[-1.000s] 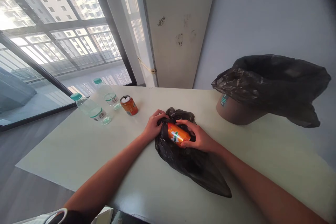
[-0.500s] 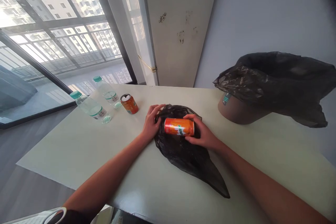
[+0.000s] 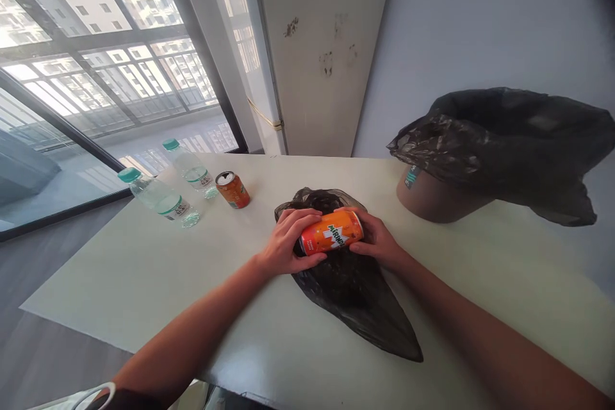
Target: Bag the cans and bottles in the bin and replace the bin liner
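Observation:
An orange Mirinda soda can (image 3: 331, 232) lies sideways between my hands, just above a crumpled black plastic bag (image 3: 355, 298) on the table. My left hand (image 3: 288, 243) grips the can's left end, thumb below and fingers over the top. At its right end, my right hand (image 3: 377, 238) is closed round the can. The bag's mouth is partly hidden behind the can and fingers. A second orange can (image 3: 232, 189), with its top toward me, stands to the left, apart from my hands.
Two clear water bottles with green caps, a nearer bottle (image 3: 158, 198) and a farther bottle (image 3: 189, 166), stand at the left of the white table (image 3: 211, 327). A brown bin (image 3: 432, 197) lined with a black bag (image 3: 500, 141) stands at the right, by the wall.
My left hand has let go of the black bag's edge and taken hold of the can's left end. The can has tilted, its right end now higher, and its label faces me more fully.

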Motion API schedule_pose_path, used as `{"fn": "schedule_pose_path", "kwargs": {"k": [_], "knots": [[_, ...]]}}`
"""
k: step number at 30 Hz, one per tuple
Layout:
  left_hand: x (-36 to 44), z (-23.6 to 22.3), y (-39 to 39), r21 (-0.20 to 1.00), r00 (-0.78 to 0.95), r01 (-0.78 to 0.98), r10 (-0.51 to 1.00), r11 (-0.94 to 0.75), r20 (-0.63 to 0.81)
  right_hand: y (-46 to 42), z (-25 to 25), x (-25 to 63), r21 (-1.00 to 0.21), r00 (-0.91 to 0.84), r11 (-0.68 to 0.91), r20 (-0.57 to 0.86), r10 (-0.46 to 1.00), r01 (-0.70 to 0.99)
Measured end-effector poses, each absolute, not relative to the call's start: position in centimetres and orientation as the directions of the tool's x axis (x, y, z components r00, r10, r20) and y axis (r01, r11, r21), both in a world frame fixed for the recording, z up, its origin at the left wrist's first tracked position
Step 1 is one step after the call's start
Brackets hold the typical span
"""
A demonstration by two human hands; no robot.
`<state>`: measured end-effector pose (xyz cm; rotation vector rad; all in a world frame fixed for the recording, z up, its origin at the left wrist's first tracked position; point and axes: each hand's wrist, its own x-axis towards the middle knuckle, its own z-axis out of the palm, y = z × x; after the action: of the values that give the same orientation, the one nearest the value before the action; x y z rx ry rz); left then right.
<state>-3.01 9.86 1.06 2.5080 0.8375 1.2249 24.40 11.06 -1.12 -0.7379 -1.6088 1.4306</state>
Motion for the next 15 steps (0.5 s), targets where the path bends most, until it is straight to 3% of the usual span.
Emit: {"fn": "schedule_pose_path", "kwargs": {"k": [6,15], "knots": [[-2.7,0.96,9.35,0.525,0.454,0.42,0.672,-0.74,0.585,11.12,-1.5,24.42,-0.987,-0.455,0.134,0.16,0.876,-0.088],[-2.68,0.54,9.14,0.568,0.418,0.459,0.73,-0.684,0.541,10.81,-1.17,24.05,-0.99,-0.504,0.129,0.141,0.852,-0.06]]}}
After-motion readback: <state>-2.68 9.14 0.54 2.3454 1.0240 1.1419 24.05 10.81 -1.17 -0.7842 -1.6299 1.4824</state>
